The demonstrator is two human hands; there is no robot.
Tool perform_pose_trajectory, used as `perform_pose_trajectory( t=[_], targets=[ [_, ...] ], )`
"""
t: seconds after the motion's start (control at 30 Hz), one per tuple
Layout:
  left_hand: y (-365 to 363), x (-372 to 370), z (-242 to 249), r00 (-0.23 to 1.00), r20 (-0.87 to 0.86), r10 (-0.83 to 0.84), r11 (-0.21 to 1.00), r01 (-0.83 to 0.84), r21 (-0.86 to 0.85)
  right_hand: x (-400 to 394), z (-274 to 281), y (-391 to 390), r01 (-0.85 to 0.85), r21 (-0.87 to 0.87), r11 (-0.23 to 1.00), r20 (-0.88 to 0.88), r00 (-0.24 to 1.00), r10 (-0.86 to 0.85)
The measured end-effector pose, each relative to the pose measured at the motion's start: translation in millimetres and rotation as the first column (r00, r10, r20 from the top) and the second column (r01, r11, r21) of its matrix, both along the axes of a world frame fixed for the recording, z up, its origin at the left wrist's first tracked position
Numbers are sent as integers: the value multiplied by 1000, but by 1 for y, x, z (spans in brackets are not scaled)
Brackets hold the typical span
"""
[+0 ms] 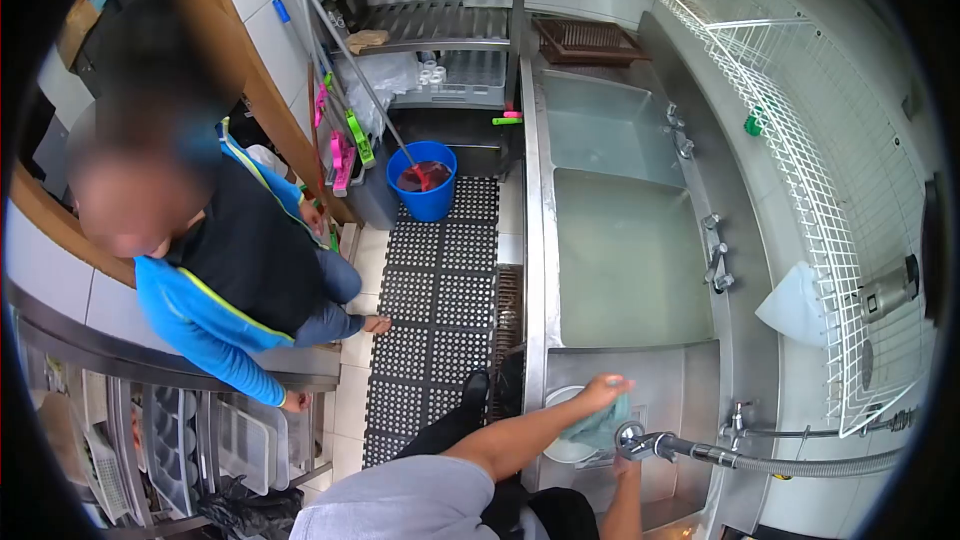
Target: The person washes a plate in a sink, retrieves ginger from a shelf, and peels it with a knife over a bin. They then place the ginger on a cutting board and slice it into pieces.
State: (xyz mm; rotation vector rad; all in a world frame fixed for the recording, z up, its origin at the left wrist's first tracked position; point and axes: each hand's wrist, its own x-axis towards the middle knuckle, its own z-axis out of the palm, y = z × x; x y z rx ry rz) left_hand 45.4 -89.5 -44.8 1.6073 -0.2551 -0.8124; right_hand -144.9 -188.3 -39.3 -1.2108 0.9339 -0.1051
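Fingers first: the left hand [605,392] looks closed on a greenish cloth [600,427], though the fingertips are blurry, so I wouldn't swear to the exact grip. The right hand [626,464] is just beside the cloth, mostly blocked by the sprayer [632,437], so can't tell if its fingers are wide, narrow or wrapped around anything.

The cloth is over a white dish [570,453], and both are in the nearest sink [682,372]. I'd guess the cloth is light and totally floppy, heavier if it's soaked, and you can't really break it. Best hold imo is a bunched fistful near the middle, since a pinched corner would just let the rest droop.

The dish looks stiff, could be ceramic or plastic, can't tell. I'd treat it as chippable and slippery when wet. Grab it by the rim, thumb on top and fingers under. The cloth covers part of it, so the side toward the mat [432,300] looks like the easier edge to get at.

Further out, the sprayer's hose [790,462] runs off to the wall, and a basin [551,260] full of cloudy water sits right beside the sink. Someone else in a blue jacket [225,360] is across the mat, well apart from the dish.
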Motion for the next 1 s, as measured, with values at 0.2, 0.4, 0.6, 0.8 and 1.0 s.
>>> perform_pose_trajectory(
  t=[0.2,0.4,0.6,0.8,1.0],
  targets=[
    [-27,-64,-11,986,166,18,1000,-15,-23,24,-57,-19,303,273,913,194,912,-360],
    [0,-30,-20,994,72,-83,986,72,147,58,53,38,217,623,752,-33,967,-252],
    [5,-63,-9,961,198,-195,976,209,-56,9,-27,-2,267,695,668,34,915,-401],
    [5,-10,-3,851,172,-496,862,506,-18,6,30,34,-40,-564,825,-238,964,-115],
    [-29,-40,-38,959,-279,43,991,-77,-111,11,-11,-24,104,238,966,221,962,-158]
  ],
)
